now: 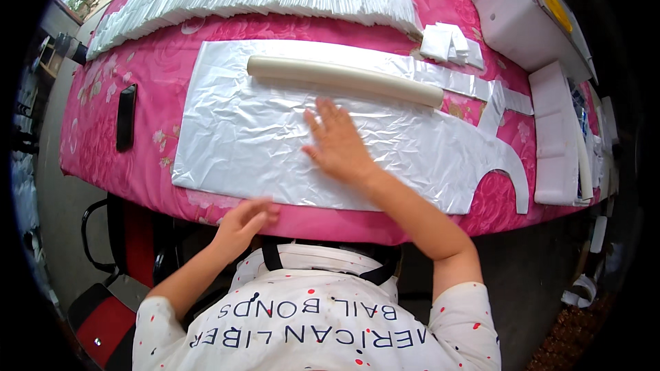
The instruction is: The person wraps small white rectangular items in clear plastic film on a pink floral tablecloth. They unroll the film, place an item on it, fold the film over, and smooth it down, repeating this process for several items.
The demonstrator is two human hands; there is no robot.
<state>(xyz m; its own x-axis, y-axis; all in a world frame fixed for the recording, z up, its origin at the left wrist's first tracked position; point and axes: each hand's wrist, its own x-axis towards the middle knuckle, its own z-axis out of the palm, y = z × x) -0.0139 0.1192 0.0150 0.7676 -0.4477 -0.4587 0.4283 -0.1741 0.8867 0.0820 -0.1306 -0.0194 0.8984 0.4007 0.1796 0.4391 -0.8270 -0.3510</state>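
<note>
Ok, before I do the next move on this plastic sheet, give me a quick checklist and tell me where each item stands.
1. Right hand flat on the plastic sheet, fingers spread: ok.
2. Left hand on the sheet: not ok, it is at the table's near edge, at the sheet's rim at most.
3. Sheet lying flat on the pink tablecloth: ok, only light wrinkles.
4. White tube resting across the sheet's far part: ok.
5. Black flat object off the sheet: ok, it lies to the left.
6. Sheet's cut-out end flat: cannot tell.
</note>
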